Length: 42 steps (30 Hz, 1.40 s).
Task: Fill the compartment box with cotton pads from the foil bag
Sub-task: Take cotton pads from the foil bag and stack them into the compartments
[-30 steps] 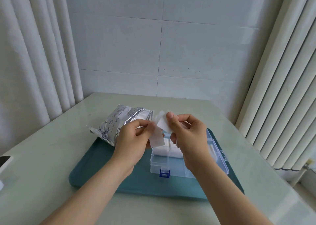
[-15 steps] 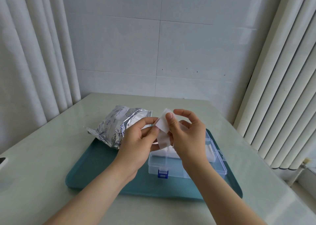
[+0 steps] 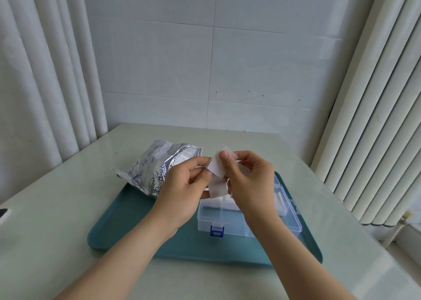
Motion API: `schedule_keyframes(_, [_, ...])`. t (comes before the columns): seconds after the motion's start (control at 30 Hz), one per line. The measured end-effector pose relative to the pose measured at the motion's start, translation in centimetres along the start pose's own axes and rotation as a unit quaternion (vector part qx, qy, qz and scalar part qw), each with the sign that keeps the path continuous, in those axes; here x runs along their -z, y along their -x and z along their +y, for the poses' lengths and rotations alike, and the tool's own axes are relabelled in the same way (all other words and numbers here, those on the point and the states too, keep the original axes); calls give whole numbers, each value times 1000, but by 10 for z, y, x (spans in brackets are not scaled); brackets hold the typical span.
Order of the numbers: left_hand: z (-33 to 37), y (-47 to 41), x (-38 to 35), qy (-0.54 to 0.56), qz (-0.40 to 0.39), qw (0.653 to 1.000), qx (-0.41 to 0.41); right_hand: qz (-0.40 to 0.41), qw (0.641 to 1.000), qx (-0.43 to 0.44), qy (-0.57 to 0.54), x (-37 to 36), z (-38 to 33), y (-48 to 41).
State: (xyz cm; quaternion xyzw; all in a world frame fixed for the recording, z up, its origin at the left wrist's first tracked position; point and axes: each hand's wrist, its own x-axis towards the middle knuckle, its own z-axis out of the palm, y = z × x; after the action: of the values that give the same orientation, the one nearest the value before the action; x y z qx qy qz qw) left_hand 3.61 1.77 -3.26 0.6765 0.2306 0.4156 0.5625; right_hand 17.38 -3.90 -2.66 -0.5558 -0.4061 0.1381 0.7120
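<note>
Both hands hover above the clear compartment box (image 3: 230,224) with a blue latch, which stands on the teal tray (image 3: 127,229). My left hand (image 3: 182,192) pinches a white cotton pad (image 3: 217,189) that hangs down between the hands. My right hand (image 3: 248,183) pinches another cotton pad (image 3: 216,165) under its thumb, held slightly higher. The two pads overlap. White pads lie in the box's far compartments, partly hidden by my hands. The silver foil bag (image 3: 155,170) lies open on the tray's far left corner, white pads showing at its mouth.
The tray sits on a pale green table (image 3: 50,208) against a tiled wall. White curtains hang at left and right. A dark-and-white object (image 3: 3,215) peeks in at the left edge.
The hands stayed above the box and kept working the pads apart; the right thumb's pad has slid up over the hanging one. The camera view shifted slightly.
</note>
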Motion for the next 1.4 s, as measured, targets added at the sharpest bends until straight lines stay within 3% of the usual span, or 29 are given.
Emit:
schedule_keyframes(0.37, [4, 3, -1, 7, 10, 1000, -12, -23, 999, 9, 22, 2, 2, -1])
schedule_keyframes(0.53, [8, 3, 3, 71, -2, 997, 24, -27, 999, 15, 26, 3, 2, -3])
schedule_keyframes(0.8, [-1, 1, 3, 12, 9, 1000, -7, -26, 999, 25, 38, 4, 3, -3])
schedule_keyframes(1.0, [-5, -4, 7, 33, 64, 997, -1, -93, 995, -39, -28, 8, -6, -5])
schedule_keyframes(1.17, [-9, -8, 15, 18, 95, 995, 12, -27, 995, -50, -78, 17, -12, -12])
schedule_keyframes(1.27, [-11, -10, 19, -17, 65, 998, 12, -120, 993, -10, -4, 25, -18, -14])
schedule_keyframes(1.4, [-16, -12, 24, -170, 6, 984, -44, -215, 970, 12, 115, 30, -23, -8])
